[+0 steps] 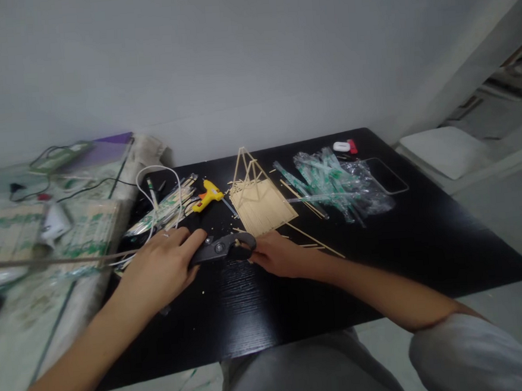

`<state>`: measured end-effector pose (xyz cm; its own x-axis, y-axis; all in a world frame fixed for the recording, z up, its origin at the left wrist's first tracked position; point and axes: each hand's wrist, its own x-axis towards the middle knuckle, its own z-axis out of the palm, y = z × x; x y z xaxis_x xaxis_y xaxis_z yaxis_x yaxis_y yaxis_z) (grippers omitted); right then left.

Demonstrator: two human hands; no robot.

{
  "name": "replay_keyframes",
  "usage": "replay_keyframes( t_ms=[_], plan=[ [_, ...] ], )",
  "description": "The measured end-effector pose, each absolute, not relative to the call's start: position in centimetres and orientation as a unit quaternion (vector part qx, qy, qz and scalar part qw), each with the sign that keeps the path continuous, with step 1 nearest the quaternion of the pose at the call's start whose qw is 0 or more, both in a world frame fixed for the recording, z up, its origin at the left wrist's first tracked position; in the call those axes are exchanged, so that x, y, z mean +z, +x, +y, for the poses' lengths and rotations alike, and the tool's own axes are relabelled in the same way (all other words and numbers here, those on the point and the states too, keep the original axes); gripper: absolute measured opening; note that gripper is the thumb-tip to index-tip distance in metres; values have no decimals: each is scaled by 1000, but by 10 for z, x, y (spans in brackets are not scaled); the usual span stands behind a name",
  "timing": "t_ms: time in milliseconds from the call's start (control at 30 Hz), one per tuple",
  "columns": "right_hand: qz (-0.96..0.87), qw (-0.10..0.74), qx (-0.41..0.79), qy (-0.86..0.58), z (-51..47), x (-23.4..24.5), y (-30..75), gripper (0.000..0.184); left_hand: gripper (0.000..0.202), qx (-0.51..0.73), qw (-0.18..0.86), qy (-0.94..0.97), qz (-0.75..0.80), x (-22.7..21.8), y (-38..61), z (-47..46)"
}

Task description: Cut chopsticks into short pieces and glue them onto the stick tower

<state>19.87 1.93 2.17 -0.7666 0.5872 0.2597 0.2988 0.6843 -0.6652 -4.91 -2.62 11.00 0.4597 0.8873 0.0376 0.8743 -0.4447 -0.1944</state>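
My left hand (169, 255) is wrapped around the handles of dark grey pruning shears (215, 249), whose curved jaws point right. Close against those jaws is my right hand (278, 254), its fingers pinched together. A small tan end of a thin wooden stick (237, 243) shows in the jaws; the rest of it is hidden by my right fingers. Just beyond the hands lies a flat panel of sticks (264, 210) laid side by side. A triangular stick frame (252, 169) stands on its far part.
A yellow glue gun (208, 196) lies left of the panel, near packed chopsticks (168, 209) and a white cable (177, 183). Loose sticks (320, 242), crumpled plastic wrappers (327, 182) and a phone (385, 175) are to the right on the black table (403, 251).
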Motion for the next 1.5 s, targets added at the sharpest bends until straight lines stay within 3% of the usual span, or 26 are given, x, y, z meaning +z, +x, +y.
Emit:
replay_keyframes(
  t_ms=[467,733,833,1000,1267,1500],
  plan=[
    [-884,240,317,-247,19,19,199,22,32,90,115,-828,-541,106,-49,-25],
    [-880,237,314,-267,13,30,203,23,37,-65,87,-833,-543,95,-59,-18],
    [-881,225,329,-255,14,42,220,22,36,-209,51,-814,-540,88,-61,-14],
    [-885,132,312,-319,19,51,259,13,12,-404,-48,-702,-584,66,-53,-9],
    [-884,64,267,-377,-6,19,266,11,39,-381,-276,-643,-605,33,-20,-10],
    [-919,149,154,-331,-8,-19,260,15,47,-308,-304,-747,-505,27,-13,-14]
  ],
)
